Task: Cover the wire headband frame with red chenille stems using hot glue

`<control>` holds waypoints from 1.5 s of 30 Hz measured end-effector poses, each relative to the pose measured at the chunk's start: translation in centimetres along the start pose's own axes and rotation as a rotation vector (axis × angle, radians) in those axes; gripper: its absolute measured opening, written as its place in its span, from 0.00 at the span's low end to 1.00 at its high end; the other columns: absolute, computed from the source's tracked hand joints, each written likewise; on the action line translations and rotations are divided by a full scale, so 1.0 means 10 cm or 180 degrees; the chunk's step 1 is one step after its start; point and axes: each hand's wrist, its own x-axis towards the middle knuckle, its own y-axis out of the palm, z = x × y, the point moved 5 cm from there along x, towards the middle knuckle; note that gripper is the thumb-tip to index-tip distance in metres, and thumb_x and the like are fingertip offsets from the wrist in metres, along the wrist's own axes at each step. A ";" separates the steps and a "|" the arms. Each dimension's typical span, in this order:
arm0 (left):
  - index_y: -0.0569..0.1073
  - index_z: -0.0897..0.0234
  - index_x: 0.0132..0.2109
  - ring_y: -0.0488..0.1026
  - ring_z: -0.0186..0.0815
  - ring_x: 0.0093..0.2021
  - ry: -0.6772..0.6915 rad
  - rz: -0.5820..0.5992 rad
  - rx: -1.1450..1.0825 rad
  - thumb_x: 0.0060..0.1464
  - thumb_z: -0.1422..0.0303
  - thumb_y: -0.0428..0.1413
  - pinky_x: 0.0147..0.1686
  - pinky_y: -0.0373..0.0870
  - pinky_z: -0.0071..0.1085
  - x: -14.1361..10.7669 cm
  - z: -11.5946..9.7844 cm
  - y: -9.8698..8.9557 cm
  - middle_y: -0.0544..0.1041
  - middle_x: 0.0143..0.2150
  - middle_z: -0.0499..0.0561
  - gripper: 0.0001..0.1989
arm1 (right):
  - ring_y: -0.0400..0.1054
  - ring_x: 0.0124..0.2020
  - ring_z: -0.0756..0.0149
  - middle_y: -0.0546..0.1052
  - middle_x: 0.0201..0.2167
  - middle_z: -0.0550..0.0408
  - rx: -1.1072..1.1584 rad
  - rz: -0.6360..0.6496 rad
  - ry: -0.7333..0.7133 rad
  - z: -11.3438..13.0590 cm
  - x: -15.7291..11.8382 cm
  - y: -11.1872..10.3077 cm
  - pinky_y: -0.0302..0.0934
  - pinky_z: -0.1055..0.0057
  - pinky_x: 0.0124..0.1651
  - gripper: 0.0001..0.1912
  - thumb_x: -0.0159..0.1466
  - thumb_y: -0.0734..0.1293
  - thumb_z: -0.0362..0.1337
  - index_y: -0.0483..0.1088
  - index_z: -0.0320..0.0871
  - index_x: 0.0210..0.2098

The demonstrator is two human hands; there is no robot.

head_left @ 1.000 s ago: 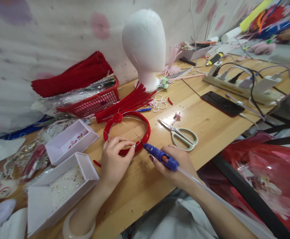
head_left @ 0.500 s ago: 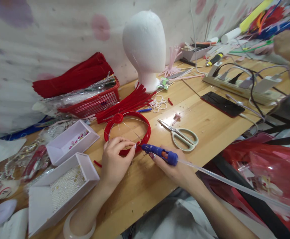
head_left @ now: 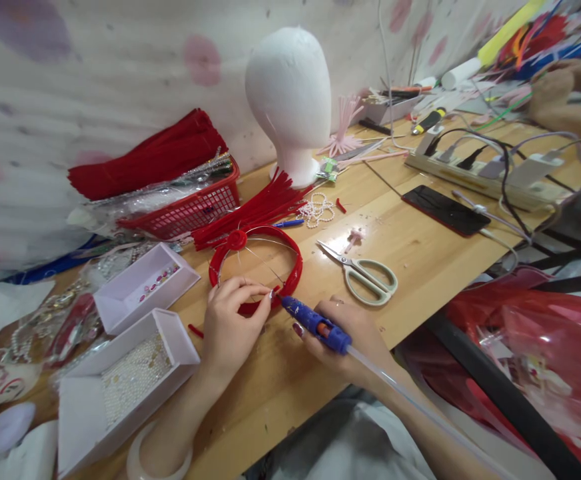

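A red fuzzy hoop point(head_left: 298, 270), crossed by thin wires and bearing a red coiled rosette point(head_left: 237, 240), lies on the table. My left hand point(head_left: 233, 317) is over its near rim, thumb and forefinger pinched on a small red piece of chenille stem point(head_left: 277, 291) at the rim. Part of the hoop is hidden behind the fingers. In my right hand point(head_left: 353, 330) is a blue hot glue gun point(head_left: 313, 320), fingers wrapped round it, with a long clear glue stick point(head_left: 395, 383) trailing from its back end. Its nozzle points at the pinched piece, close to my left fingertips.
Scissors point(head_left: 368, 273) lie right of the hoop. White boxes hold pearl beads point(head_left: 135, 380) and gems point(head_left: 158, 280). Behind are red stems point(head_left: 260, 203), a red basket point(head_left: 185, 210) and a foam head point(head_left: 290, 100). A phone point(head_left: 445, 209), power strip point(head_left: 480, 177) and another person's hands point(head_left: 553, 93) are right.
My right hand has tilted the glue gun, its back end lower and its nozzle drawn slightly off the red piece. My left hand keeps its pinch. The other person's hands have shifted.
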 end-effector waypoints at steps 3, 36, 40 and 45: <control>0.81 0.59 0.33 0.78 0.40 0.38 0.0013 -0.0002 0.0019 0.56 0.73 0.58 0.44 0.72 0.41 0.00 0.00 0.00 0.81 0.35 0.49 0.07 | 0.63 0.25 0.69 0.67 0.23 0.59 -0.0202 -0.0197 -0.0220 0.02 -0.02 -0.02 0.53 0.72 0.30 0.16 0.63 0.68 0.46 0.66 0.45 0.25; 0.83 0.62 0.36 0.78 0.46 0.43 0.0496 0.0249 0.0394 0.58 0.76 0.59 0.46 0.74 0.47 0.00 -0.07 0.04 0.81 0.40 0.55 0.08 | 0.64 0.24 0.68 0.70 0.21 0.58 -0.0369 -0.0099 -0.0199 -0.06 -0.02 -0.22 0.55 0.72 0.29 0.16 0.65 0.67 0.45 0.65 0.46 0.24; 0.82 0.62 0.35 0.77 0.46 0.43 0.0507 0.0246 0.0423 0.58 0.77 0.60 0.45 0.74 0.47 -0.01 -0.07 0.06 0.80 0.40 0.55 0.07 | 0.64 0.25 0.67 0.70 0.22 0.57 -0.0452 -0.0231 -0.0298 -0.06 -0.02 -0.20 0.56 0.71 0.30 0.16 0.66 0.66 0.46 0.64 0.46 0.25; 0.80 0.62 0.35 0.77 0.45 0.43 0.0479 0.0267 0.0539 0.59 0.77 0.59 0.45 0.73 0.47 -0.02 -0.08 0.08 0.80 0.40 0.54 0.07 | 0.63 0.25 0.67 0.69 0.22 0.57 -0.0494 -0.0372 -0.0317 -0.06 -0.03 -0.17 0.54 0.71 0.30 0.16 0.66 0.65 0.46 0.63 0.46 0.25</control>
